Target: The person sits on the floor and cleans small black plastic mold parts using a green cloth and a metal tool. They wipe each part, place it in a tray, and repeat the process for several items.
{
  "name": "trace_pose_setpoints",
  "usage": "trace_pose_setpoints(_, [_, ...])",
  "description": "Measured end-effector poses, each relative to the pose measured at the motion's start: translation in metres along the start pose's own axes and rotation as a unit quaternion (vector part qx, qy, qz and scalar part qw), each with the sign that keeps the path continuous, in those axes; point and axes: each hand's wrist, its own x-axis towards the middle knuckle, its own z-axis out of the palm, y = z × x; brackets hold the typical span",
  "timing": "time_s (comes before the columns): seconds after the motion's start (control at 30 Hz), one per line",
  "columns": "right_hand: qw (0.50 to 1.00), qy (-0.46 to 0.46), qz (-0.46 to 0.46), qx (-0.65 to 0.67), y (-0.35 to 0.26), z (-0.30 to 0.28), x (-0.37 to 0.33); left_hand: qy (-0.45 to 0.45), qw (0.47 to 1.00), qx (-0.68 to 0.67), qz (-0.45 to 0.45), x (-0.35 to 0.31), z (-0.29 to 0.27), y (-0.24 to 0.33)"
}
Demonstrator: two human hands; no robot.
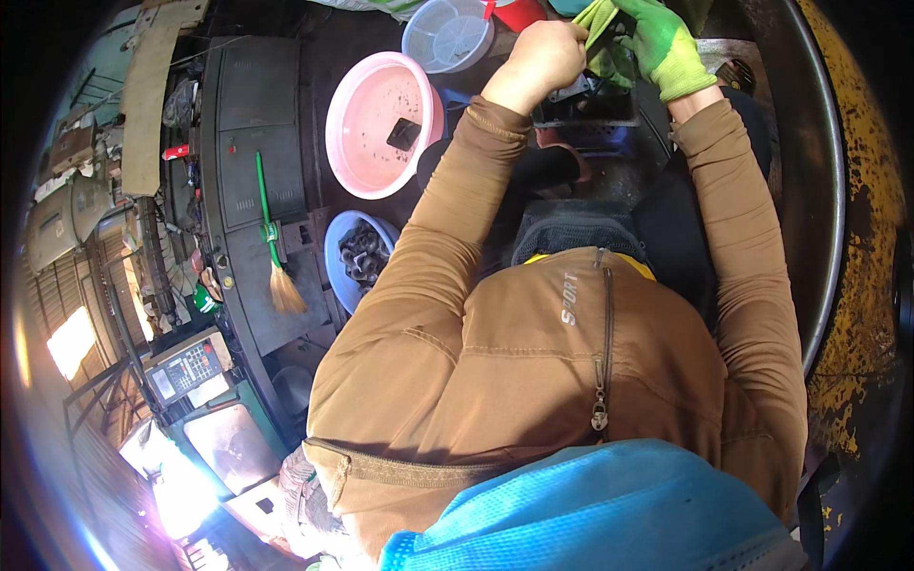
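My left hand [545, 59] is bare and closed on the yellow-green cuff of a work glove [598, 19] at the top edge of the view. Beside it on the right, my right hand [662, 48] wears a green glove with a yellow-green knitted cuff. Its fingers reach the same loose glove's edge and look closed on it, partly cut off by the frame. Some dark green cloth-like material [612, 65] hangs between and below the hands. Under them sits a dark crate or tray [590, 112], its contents mostly hidden.
To the left stand a pink basin [345, 124] holding a dark square piece, a translucent blue basket [447, 36], and a blue basin [335, 255] of dark parts. A green-handled brush [271, 228] lies against a grey cabinet [249, 124]. A curved metal rim [830, 190] edges the right.
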Motion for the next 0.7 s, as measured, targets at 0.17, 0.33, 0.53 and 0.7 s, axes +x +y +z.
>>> trace_pose_setpoints(0.17, [0.993,-0.053,-0.08,-0.075,0.016,0.004,-0.001,-0.16,0.983,0.067,0.065,0.02,0.011,-0.021])
trace_pose_setpoints(0.33, [0.816,0.027,-0.091,-0.57,0.039,0.015,-0.003,0.037,0.801,-0.565,-0.197,0.028,0.008,-0.034])
trace_pose_setpoints(0.53, [0.797,-0.002,-0.153,-0.584,0.033,0.024,-0.011,0.095,0.585,-0.79,-0.153,0.019,0.024,-0.023])
trace_pose_setpoints(0.7, [0.809,0.072,-0.183,-0.553,0.025,0.02,-0.002,0.095,0.955,-0.282,0.005,-0.006,0.069,-0.001])
